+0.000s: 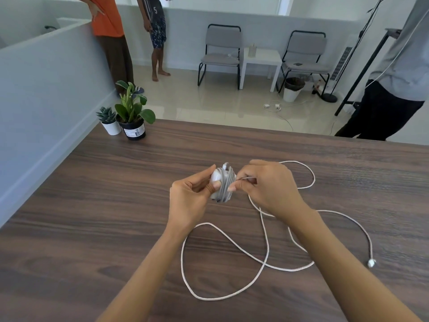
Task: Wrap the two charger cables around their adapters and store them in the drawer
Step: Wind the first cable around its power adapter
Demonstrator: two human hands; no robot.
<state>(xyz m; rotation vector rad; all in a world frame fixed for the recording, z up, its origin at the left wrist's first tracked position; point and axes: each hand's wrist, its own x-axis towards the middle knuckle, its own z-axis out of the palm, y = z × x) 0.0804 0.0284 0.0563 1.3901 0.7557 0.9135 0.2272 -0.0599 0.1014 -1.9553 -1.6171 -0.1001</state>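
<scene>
A white adapter point(217, 176) with several turns of grey-white cable around it is held above the wooden table point(92, 205). My left hand point(189, 198) grips the adapter from the left, thumb on its face. My right hand point(267, 184) pinches the cable's end right beside the wound bundle. A second white cable point(232, 240) lies in loose loops on the table below and to the right of my hands, its plug end point(371, 263) at the right. No drawer is in view.
Two potted plants point(130, 115) stand at the table's far left corner by a grey partition. A person stands at the table's far right edge, two more stand beyond the plants. Chairs, a small white table and a bin are across the floor.
</scene>
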